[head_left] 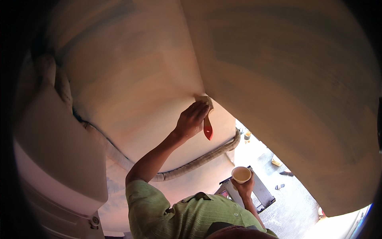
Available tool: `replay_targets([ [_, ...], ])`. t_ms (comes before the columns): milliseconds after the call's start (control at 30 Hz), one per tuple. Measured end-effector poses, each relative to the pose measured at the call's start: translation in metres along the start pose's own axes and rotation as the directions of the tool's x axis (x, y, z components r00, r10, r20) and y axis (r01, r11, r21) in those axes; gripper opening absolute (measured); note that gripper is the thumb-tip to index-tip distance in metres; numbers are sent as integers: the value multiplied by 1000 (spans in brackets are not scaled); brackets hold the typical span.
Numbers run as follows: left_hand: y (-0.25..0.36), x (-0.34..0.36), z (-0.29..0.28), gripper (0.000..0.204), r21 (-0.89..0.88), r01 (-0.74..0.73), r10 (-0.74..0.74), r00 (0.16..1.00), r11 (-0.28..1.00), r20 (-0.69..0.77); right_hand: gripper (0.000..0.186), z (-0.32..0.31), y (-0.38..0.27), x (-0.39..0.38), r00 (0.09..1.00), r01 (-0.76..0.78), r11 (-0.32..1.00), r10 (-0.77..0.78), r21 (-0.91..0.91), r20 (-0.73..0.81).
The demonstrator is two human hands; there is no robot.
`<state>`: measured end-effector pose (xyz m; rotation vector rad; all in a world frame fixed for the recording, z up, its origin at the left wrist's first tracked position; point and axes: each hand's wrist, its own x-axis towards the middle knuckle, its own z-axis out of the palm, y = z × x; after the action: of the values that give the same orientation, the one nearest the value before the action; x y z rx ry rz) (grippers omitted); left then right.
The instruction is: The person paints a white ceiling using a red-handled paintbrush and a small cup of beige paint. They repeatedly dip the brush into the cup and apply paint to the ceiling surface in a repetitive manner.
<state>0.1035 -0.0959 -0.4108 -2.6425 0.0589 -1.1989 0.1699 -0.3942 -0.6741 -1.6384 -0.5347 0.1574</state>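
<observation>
My left hand is raised and closed round a paintbrush with a red-ended handle. The brush's bristle end is up against the wall, beside the corner where two tan surfaces meet. Lower and to the right, my right hand grips a round cream cup from below and the side. Something pale tan shows inside the cup; whether it is liquid I cannot tell. Green short sleeves cover my upper arms.
A thick wrapped pipe curves along the wall below my left hand. A large white boxy unit stands at left. Beneath the cup is a dark-edged metal stand. Far below, a small bucket and scattered items lie on the pale floor.
</observation>
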Motion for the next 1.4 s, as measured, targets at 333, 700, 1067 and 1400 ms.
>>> replay_targets([
  [333, -85, 175, -178, 32, 31, -166, 154, 807, 986, -570, 78, 8, -3, -5, 999, 34, 999, -33, -6, 18],
  [700, -163, 356, -288, 21, 476, -174, 470, 623, 862, -625, 83, 27, -10, -18, 1000, -24, 998, 25, 63, -18],
  [1067, -170, 374, -285, 23, 527, -8, 360, 740, 850, -569, 85, 30, -5, 2, 995, -12, 999, 9, 31, 98],
  [1400, -91, 145, -114, 46, 675, -32, 208, 961, 737, -182, 84, 33, -4, 21, 990, 68, 998, -69, 8, 125],
])
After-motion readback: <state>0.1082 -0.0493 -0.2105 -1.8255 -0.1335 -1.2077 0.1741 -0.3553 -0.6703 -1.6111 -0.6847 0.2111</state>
